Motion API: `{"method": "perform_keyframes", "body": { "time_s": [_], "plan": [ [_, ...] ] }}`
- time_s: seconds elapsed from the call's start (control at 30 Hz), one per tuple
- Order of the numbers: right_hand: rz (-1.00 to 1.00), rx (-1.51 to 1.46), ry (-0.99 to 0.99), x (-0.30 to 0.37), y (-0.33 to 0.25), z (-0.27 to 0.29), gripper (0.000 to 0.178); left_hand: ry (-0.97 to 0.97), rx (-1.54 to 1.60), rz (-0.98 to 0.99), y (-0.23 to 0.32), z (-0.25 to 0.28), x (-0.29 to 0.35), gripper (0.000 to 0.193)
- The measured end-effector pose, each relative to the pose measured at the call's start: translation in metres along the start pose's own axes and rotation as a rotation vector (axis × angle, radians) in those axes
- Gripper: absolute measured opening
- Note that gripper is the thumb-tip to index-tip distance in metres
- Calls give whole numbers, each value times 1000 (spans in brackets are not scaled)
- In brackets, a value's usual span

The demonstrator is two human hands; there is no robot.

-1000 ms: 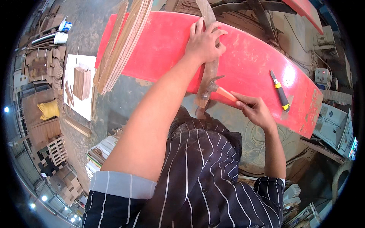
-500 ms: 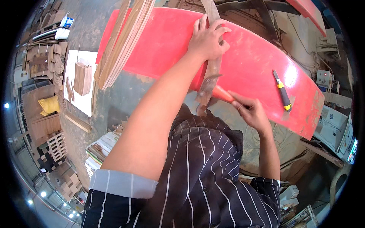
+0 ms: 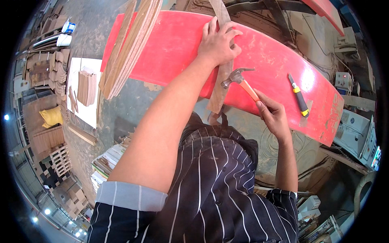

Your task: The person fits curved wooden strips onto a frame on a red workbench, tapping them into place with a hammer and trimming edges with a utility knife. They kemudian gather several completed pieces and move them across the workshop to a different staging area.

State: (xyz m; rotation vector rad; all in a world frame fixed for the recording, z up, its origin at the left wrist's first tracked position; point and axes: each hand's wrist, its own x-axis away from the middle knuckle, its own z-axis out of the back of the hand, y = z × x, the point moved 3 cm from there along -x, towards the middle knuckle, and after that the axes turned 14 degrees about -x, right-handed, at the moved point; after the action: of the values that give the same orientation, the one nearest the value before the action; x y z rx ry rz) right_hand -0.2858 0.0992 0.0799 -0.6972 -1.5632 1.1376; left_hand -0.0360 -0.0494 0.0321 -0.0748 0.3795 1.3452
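Across the red work surface [image 3: 170, 48] lies a long wooden strip [image 3: 224, 81], its near end jutting past the near edge. My left hand [image 3: 218, 42] presses on its far half, fingers wrapped over it. In my right hand [image 3: 272, 113] is a claw hammer [image 3: 245, 86] with a worn metal head and an orange handle. The head hovers just right of the strip's near half, claw pointing right. On the surface at right rests a utility knife [image 3: 299, 96] with a black and yellow handle.
Several long wooden strips [image 3: 129, 52] overlap the surface's left end. On the floor at left, a white board [image 3: 83, 115] carries stacked wood pieces [image 3: 87, 89]. A yellow sack [image 3: 52, 116] and white buckets [image 3: 64, 40] sit farther left. White machine casings [image 3: 351, 125] stand at right.
The hammer head has moved off the wooden strip, up and to the right, and turned so that its claw points right. My left hand stays on the strip.
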Motion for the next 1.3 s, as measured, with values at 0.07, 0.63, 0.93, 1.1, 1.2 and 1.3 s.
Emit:
{"method": "perform_keyframes", "body": {
  "time_s": [0.07, 0.63, 0.93, 1.1, 1.2, 1.3],
  "plan": [
    [15, 5, 4, -1, 0, -2, 40, 1, -1, 2, 0, 0, 0, 50],
    [2, 10, 29, -10, 10, -10, 40, 9, -17, -2, -2, -2, 0, 50],
    [-9, 108, -28, -10, 1, -19, 39, 5, 24, 9, 1, -1, 0, 50],
    [-23, 8, 47, -10, 2, -7, 41, -6, 8, 4, 1, 0, 0, 51],
    [-1, -48, 88, -13, -1, 5, 43, -6, 2, -5, 2, 1, 0, 52],
    [-33, -18, 135, -13, -10, 10, 44, -11, 5, -7, 0, 0, 1, 52]
  ]
}}
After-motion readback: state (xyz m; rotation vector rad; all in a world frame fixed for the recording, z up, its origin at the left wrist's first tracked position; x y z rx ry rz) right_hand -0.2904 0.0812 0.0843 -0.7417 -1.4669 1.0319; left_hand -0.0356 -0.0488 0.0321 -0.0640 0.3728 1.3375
